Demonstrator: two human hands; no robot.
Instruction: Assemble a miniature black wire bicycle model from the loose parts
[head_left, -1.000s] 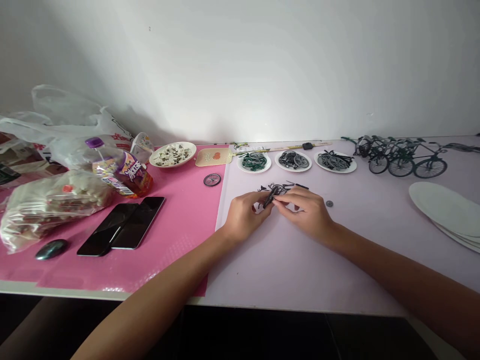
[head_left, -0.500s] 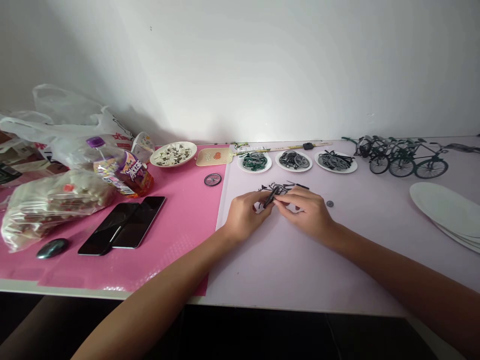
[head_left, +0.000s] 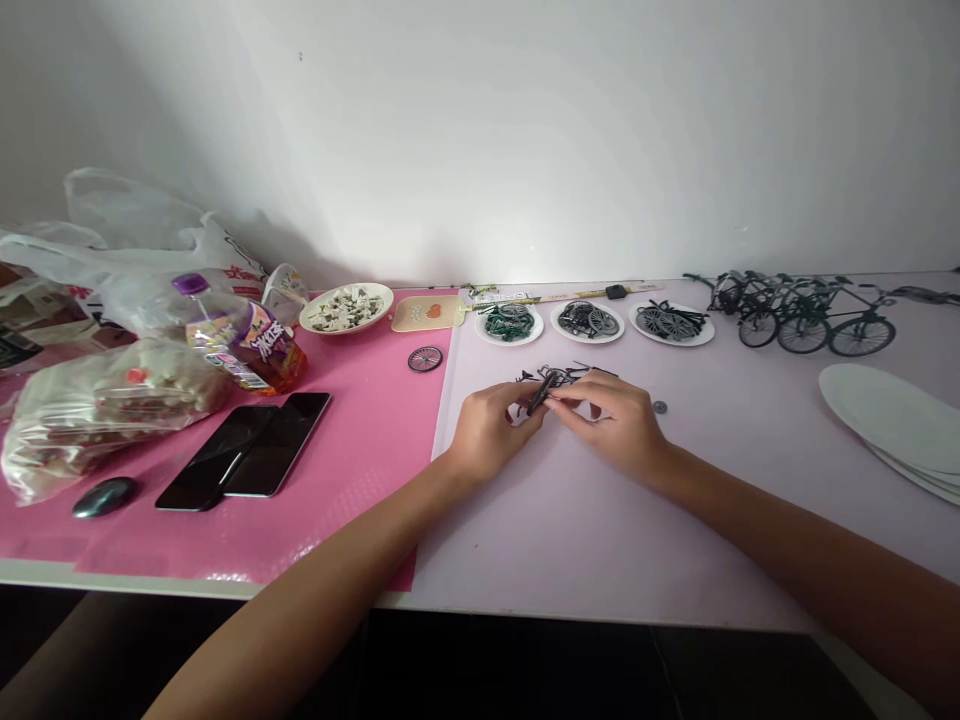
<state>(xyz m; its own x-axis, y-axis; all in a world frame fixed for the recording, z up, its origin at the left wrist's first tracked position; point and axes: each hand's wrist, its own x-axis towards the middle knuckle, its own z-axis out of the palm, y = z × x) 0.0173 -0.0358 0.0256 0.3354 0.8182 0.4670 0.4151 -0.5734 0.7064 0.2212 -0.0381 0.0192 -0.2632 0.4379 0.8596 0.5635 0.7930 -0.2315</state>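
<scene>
My left hand pinches a small black toy bicycle wheel, tilted nearly edge-on. Against its right side press the thumb and fingertips of my right hand, closed on the same wheel; any smaller piece between them is hidden. Just behind the fingers lie thin black bicycle parts, partly covered by my hands. A small grey round piece rests right of my right hand. Another black spoked wheel lies flat on the pink mat to the left.
Three white plates of parts, one green-filled, line the back near a tape measure. Assembled toy bicycles stand back right, above stacked white plates. Left are phones, a mouse, a bottle and bags.
My right hand's fingers have shifted slightly against the wheel. My left hand and the things on the table stay where they were.
</scene>
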